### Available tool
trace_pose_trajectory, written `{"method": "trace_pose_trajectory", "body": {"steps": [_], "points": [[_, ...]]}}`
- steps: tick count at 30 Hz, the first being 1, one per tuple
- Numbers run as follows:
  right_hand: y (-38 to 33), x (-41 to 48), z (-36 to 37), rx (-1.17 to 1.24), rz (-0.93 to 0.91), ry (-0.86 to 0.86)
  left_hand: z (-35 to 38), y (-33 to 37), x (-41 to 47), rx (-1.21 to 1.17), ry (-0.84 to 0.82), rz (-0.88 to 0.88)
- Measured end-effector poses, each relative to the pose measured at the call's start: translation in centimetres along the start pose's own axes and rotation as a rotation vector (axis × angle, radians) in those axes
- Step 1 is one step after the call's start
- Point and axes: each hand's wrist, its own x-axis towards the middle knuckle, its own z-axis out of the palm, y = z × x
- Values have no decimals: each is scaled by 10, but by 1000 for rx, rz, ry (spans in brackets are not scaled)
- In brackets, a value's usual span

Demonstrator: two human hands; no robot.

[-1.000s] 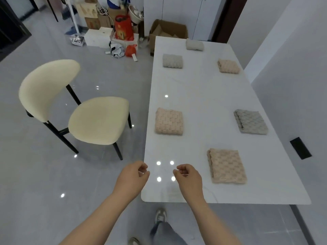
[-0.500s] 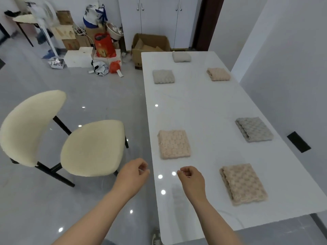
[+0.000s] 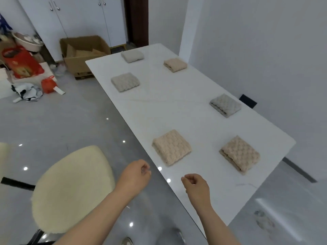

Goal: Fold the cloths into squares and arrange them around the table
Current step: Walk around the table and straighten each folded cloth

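Several folded square cloths lie spread over the white table (image 3: 168,112). Closest are a beige cloth (image 3: 171,147) by the left edge and another beige cloth (image 3: 240,154) by the right edge. Farther on lie a grey cloth (image 3: 225,105), a pale grey cloth (image 3: 125,81), a beige cloth (image 3: 175,64) and a light cloth (image 3: 132,56) at the far end. My left hand (image 3: 136,175) hovers beside the table's left edge, fingers loosely curled, holding nothing. My right hand (image 3: 195,186) hovers over the near table corner, also loosely curled and empty.
A cream chair (image 3: 72,188) stands left of the table, close to my left arm. On the floor at the far left are a cardboard box (image 3: 83,52), a red bag (image 3: 21,62) and clutter. A white wall runs along the table's right side.
The view has swung left around the table's near end, so the table now runs diagonally. Both hands keep the same loosely curled pose and hold nothing. The cloths have not moved.
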Motion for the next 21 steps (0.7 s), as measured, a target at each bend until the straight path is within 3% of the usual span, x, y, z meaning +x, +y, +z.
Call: {"method": "trace_pose_trajectory", "body": {"steps": [8,21], "points": [[12,-5,-2,61,116,178,17,12,39,51,-235,145],[-13,52,-10,37,147,249,30,40,123,210,-310,263]]}}
